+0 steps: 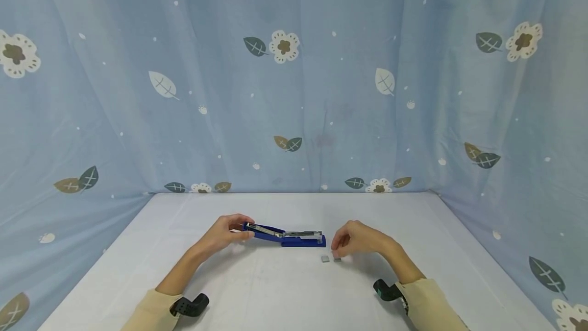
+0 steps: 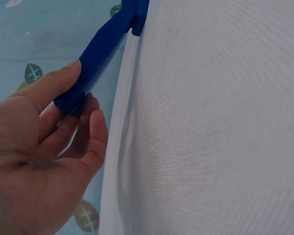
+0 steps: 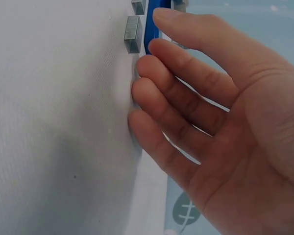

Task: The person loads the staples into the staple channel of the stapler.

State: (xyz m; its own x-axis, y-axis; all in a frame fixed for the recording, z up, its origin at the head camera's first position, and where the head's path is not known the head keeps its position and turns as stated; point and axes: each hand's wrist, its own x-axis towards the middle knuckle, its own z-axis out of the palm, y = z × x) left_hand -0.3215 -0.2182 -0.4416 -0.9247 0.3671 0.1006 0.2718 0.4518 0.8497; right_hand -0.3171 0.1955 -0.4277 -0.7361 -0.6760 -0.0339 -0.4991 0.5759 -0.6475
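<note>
A blue stapler lies opened out flat on the white table, its metal magazine showing. My left hand pinches the raised end of its swung-back top arm, thumb on one side and fingers underneath. Two small grey strips of staples sit in front of the stapler's right end. Over the right-hand staple strip hovers my right hand, its fingers loosely bent. Between that thumb and the fingertips a gap shows in the right wrist view, with nothing held there.
The white tabletop spreads around the stapler. Behind and at both sides hangs a blue curtain with leaf and flower prints. A black wrist camera is worn on the left sleeve, another black camera on the right.
</note>
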